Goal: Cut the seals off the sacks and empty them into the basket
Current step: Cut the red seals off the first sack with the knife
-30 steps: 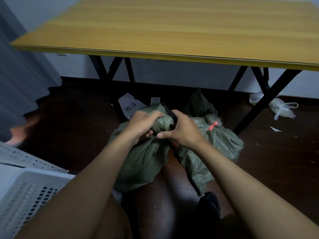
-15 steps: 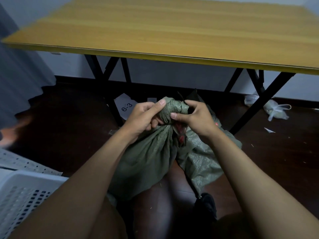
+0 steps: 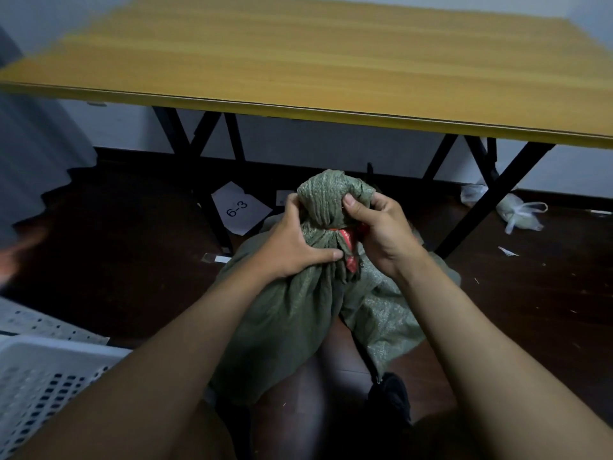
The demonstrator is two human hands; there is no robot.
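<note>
A green woven sack (image 3: 292, 313) stands upright on the dark floor in front of me, its bunched neck (image 3: 328, 200) tied off by a red seal (image 3: 348, 247). My left hand (image 3: 295, 244) grips the sack just below the tie. My right hand (image 3: 378, 227) pinches the bunched top, thumb on the fabric, fingers around the far side by the seal. A second green sack (image 3: 391, 313) lies flatter behind and to the right. The white perforated basket (image 3: 43, 380) sits at the lower left. No cutting tool is visible in either hand.
A wooden table (image 3: 331, 68) on black crossed legs (image 3: 212, 180) stands just beyond the sack. A paper marked "6-3" (image 3: 238, 207) lies under it. A knotted white plastic bag (image 3: 520, 210) lies right of the table leg. My black shoe (image 3: 391, 396) is near the sack.
The sack has been lifted upright and its tied neck now points up. My right hand moved from the side to pinch the top; the dark tool seen one second ago is out of sight.
</note>
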